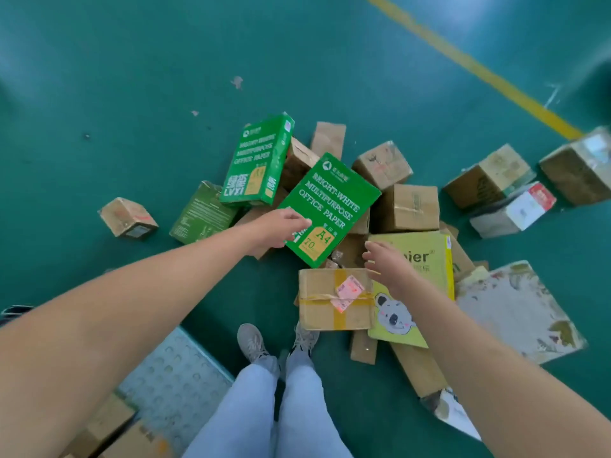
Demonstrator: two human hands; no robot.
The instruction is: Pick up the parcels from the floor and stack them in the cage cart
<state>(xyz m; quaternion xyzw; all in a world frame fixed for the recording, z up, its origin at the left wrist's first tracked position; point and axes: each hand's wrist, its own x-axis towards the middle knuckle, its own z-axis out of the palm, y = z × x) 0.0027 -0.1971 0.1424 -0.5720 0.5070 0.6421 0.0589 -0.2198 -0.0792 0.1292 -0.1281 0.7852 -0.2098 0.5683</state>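
Observation:
A heap of parcels lies on the green floor ahead of me. A green office-paper box [334, 203] leans tilted on top of the heap. My left hand [281, 228] touches its lower left edge, fingers curled against it. My right hand [386, 261] hovers open over a yellow box with a koala picture [429, 259], holding nothing. A taped brown carton with a pink label [325, 300] sits just below both hands. A second green paper box [259, 160] lies behind.
Brown cartons [406, 208] are scattered to the right and back; one small carton [127, 218] sits alone at left. A metal cart floor [175, 381] holding cartons is at lower left. My feet [277, 342] stand close to the heap. A yellow line [479, 67] crosses the floor.

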